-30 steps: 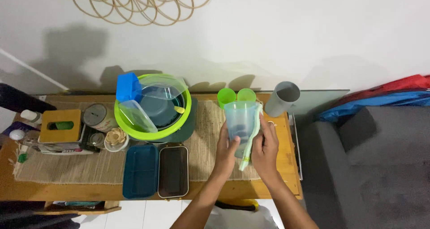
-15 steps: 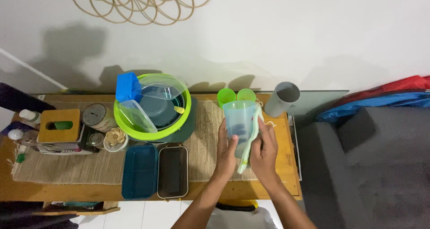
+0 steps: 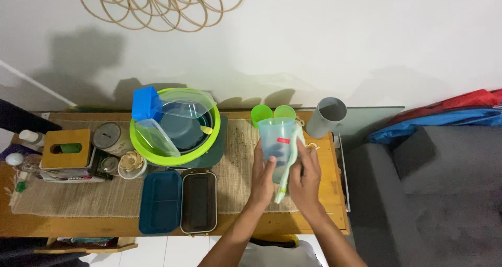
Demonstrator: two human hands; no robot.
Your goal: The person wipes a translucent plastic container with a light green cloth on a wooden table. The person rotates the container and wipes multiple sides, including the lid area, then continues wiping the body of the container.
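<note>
Both forearms enter from the bottom edge and meet above the right part of the wooden surface [image 3: 324, 194]. Left hand [image 3: 263, 175] is wrapped around the lower left side of a translucent pale blue cup [image 3: 276, 141], fingers curled on its wall, thumb on the near face. Right hand [image 3: 305, 178] is closed on a pale green cloth [image 3: 288, 167], pressing it to the cup's right side; the cloth runs up along the cup's right wall to the rim and hangs down in a narrow strip between the two hands. The cup is upright, mouth tilted slightly toward the camera, held above the surface and not resting on it. A small red sticker shows on its wall.

Under the hands lies a woven mat [image 3: 235, 162] that covers much of the surface. To the left, at the near edge, a dark blue rectangular container [image 3: 160, 201] and a dark tray with a pale rim [image 3: 198, 201] lie side by side, touching.

Farther back: a lime-green basin [image 3: 141, 141] holding a dark bowl, clear lids and a blue box. Just behind the cup stand two small green cups [image 3: 273, 113]. To their right, a grey cylinder [image 3: 326, 117] leans at the far corner. Far left, a wooden tissue box [image 3: 65, 148] and a round tin [image 3: 107, 136].
</note>
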